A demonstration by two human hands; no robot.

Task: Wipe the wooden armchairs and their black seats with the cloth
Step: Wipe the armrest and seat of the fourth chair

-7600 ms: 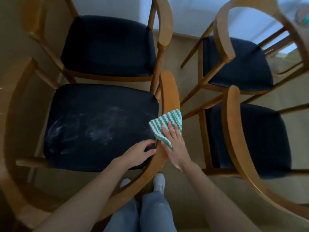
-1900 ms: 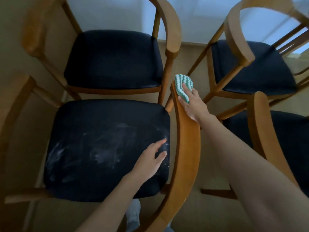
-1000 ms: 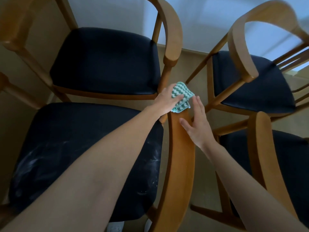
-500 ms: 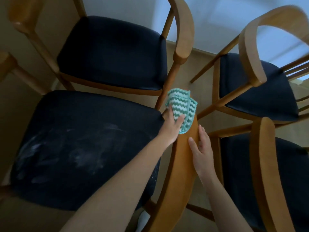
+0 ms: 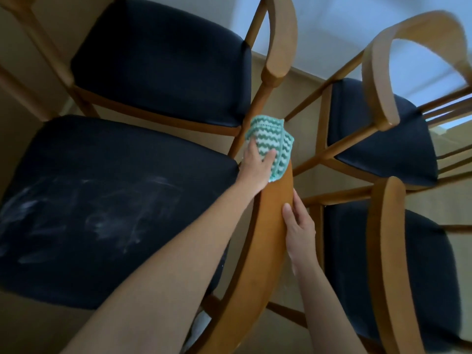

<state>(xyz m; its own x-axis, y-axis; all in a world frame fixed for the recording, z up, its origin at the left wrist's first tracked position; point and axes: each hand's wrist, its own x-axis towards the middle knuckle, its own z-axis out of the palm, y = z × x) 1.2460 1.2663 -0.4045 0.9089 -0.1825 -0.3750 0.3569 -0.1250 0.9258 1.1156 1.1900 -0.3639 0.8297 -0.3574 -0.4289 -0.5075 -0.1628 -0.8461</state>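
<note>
My left hand (image 5: 255, 164) presses a green-and-white wavy-striped cloth (image 5: 270, 144) onto the far tip of the curved wooden armrest (image 5: 265, 241) of the near left armchair. The cloth drapes over the tip. My right hand (image 5: 298, 223) lies flat against the right edge of the same armrest, fingers together, holding no object. The black seat (image 5: 102, 205) of this chair lies to the left of the armrest and shows whitish smears.
Three more wooden armchairs with black seats stand close by: far left (image 5: 163, 62), far right (image 5: 378, 123), near right (image 5: 421, 272). Narrow strips of beige floor (image 5: 304, 106) show between them. A pale floor area lies beyond.
Over the last second the cloth has passed from my right hand to my left. My left hand now spreads it over the armrest tip; my right hand has slid back along the armrest edge.
</note>
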